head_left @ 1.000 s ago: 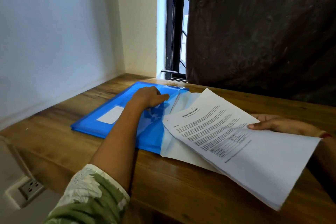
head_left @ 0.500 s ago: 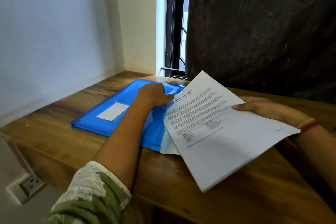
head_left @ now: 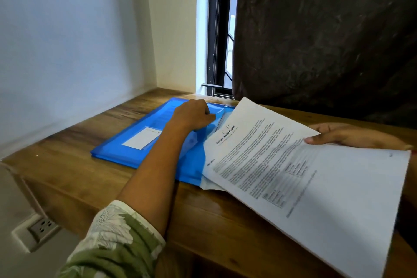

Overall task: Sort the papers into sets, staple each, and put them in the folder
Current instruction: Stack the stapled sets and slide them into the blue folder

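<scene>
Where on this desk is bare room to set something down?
Bare desk between folder and wall, and along the near edge. Crowded right: papers in the right hand overlap the folder, left hand holding it.

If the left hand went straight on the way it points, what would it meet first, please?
Probably the papers in the right hand: their edge lies past the left hand on the folder, though depth is unclear.

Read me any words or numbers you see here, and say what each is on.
"Sample Health Report": heading of the top sheet.
"Section 1": same sheet, left margin.
Handwriting above the heading, body text, table: too small to read.
White label on the blue folder: blurred.
</scene>
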`<act>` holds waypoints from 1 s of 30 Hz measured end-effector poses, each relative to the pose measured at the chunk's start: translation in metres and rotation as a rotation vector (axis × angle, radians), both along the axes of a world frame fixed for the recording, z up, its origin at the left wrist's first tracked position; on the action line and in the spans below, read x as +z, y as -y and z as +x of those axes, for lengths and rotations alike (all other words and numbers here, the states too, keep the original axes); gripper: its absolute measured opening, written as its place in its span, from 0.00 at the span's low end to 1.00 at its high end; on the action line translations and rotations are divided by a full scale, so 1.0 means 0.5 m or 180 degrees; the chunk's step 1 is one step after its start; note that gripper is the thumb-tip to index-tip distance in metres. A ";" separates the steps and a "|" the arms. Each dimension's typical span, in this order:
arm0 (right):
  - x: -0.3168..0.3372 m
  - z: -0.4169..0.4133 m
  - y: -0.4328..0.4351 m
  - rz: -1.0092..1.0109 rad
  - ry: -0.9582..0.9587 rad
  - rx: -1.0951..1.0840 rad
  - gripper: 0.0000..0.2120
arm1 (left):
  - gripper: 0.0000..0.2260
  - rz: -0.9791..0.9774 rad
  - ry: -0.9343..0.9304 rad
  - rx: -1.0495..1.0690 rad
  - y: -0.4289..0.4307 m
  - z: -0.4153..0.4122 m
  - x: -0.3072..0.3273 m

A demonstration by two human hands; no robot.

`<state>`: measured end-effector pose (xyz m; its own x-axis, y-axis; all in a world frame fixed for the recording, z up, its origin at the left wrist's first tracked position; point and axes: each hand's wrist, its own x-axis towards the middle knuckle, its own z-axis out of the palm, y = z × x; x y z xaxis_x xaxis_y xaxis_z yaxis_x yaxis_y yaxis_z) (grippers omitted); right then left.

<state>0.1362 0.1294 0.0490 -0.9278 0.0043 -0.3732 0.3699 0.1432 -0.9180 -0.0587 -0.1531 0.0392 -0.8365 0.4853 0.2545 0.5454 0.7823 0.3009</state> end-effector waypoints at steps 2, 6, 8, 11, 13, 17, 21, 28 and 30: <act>-0.002 -0.014 0.010 0.0027 -0.0063 -0.0064 0.26 | 0.16 0.0033 0.0057 -0.0007 0.001 0.000 0.001; -0.019 -0.059 0.041 0.0366 -0.0274 -0.0485 0.19 | 0.18 -0.0023 -0.0036 0.0004 -0.001 0.008 0.006; -0.022 -0.074 0.057 0.0504 -0.0309 -0.0634 0.14 | 0.18 -0.0077 -0.0063 -0.0022 -0.004 0.013 0.006; -0.018 -0.087 0.067 0.0659 -0.0340 -0.0654 0.13 | 0.16 -0.0086 -0.0040 -0.0060 -0.005 0.016 0.006; -0.015 -0.092 0.065 0.0662 -0.0378 -0.0790 0.13 | 0.13 -0.0021 -0.0019 -0.0098 -0.001 0.015 0.009; -0.027 -0.105 0.068 0.0290 -0.0527 -0.1394 0.11 | 0.13 0.0105 -0.0003 -0.0201 0.007 0.014 0.016; -0.044 -0.108 0.096 0.0089 -0.0689 -0.1515 0.11 | 0.12 0.0165 -0.0095 -0.0280 0.004 0.013 0.019; -0.046 -0.113 0.118 0.0370 -0.0933 -0.1379 0.11 | 0.12 0.0058 0.0042 -0.0456 0.010 0.007 0.018; -0.043 -0.111 0.117 0.0627 -0.0953 -0.1336 0.11 | 0.11 0.0086 0.0056 -0.0481 0.013 0.005 0.020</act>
<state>0.0806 0.0708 0.0275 -0.8968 0.4397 -0.0480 0.1590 0.2193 -0.9626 -0.0560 -0.1597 0.0491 -0.7589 0.5993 0.2550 0.6508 0.6831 0.3313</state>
